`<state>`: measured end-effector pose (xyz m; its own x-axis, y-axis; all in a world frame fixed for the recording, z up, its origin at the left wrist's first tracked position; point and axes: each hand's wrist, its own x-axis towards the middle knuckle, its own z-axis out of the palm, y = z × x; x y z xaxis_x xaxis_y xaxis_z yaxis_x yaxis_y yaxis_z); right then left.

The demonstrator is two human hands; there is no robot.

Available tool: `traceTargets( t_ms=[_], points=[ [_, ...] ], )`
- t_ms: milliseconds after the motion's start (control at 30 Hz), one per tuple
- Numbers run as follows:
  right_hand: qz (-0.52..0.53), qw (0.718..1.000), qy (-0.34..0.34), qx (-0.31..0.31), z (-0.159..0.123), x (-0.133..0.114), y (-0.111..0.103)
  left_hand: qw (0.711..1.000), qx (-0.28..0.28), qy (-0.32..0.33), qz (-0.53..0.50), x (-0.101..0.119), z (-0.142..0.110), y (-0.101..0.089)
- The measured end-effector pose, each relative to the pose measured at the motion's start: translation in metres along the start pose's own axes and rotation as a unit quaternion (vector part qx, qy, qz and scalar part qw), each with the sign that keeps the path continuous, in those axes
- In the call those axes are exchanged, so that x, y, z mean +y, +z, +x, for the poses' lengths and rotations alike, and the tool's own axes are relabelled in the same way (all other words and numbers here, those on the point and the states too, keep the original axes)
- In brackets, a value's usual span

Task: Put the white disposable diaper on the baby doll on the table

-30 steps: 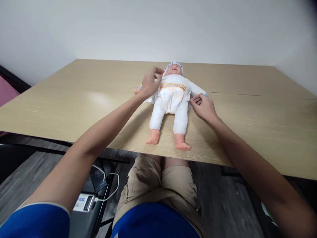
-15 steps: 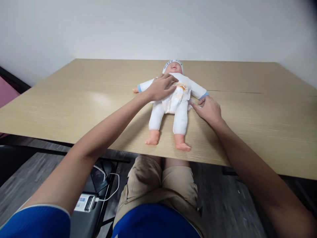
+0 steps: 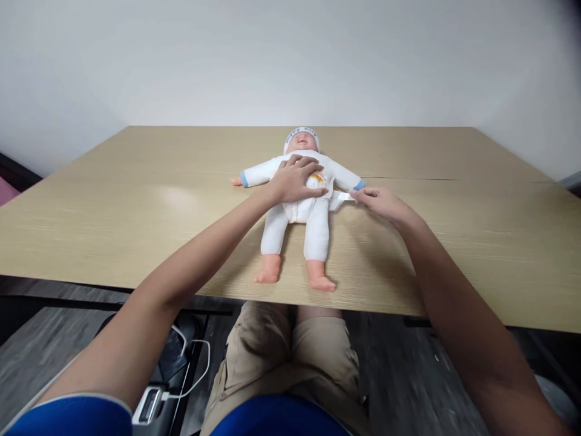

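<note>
A baby doll (image 3: 316, 236) in a white suit with blue cuffs and a printed headband lies on its back, feet toward me. A white diaper (image 3: 299, 212) with an orange print covers its hips and belly. Flat on the diaper's front panel rests my left hand (image 3: 297, 180), fingers spread. At the doll's side on the right, my right hand (image 3: 374, 200) pinches the end of a white diaper tab (image 3: 345, 197), which is stretched outward from the diaper. The underside of the diaper is hidden beneath the doll.
The doll lies near the front edge of a wooden table (image 3: 454, 254) with a seam across it. A white wall (image 3: 290, 60) stands behind. Below on the left, a white device with a cable (image 3: 149, 404) sits on a black chair.
My right hand has drawn the diaper tab outward, so its white strip now shows stretched. My left hand stays on the diaper front. The view has shifted slightly.
</note>
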<state>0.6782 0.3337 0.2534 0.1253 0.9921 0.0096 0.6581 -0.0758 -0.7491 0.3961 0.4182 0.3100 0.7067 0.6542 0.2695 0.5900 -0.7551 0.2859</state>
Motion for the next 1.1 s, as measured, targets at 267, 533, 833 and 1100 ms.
traceTargets(
  t_ms=[267,533,833,1100],
  points=[
    [0.049,0.998,-0.04,-0.029,0.034,-0.078,-0.001,0.999,-0.007,-0.016,-0.027,0.003,0.0,0.002],
    [-0.026,0.991,-0.096,0.093,0.04,-0.101,0.058,0.957,0.003,0.047,-0.287,-0.037,-0.015,-0.011],
    [-0.07,0.932,-0.323,0.147,-0.017,-0.085,0.074,0.948,0.089,-0.059,-0.298,-0.067,-0.067,-0.012],
    [-0.162,0.922,-0.324,0.138,-0.023,-0.092,0.066,0.964,0.121,-0.167,-0.17,-0.105,-0.094,-0.007]
  ],
)
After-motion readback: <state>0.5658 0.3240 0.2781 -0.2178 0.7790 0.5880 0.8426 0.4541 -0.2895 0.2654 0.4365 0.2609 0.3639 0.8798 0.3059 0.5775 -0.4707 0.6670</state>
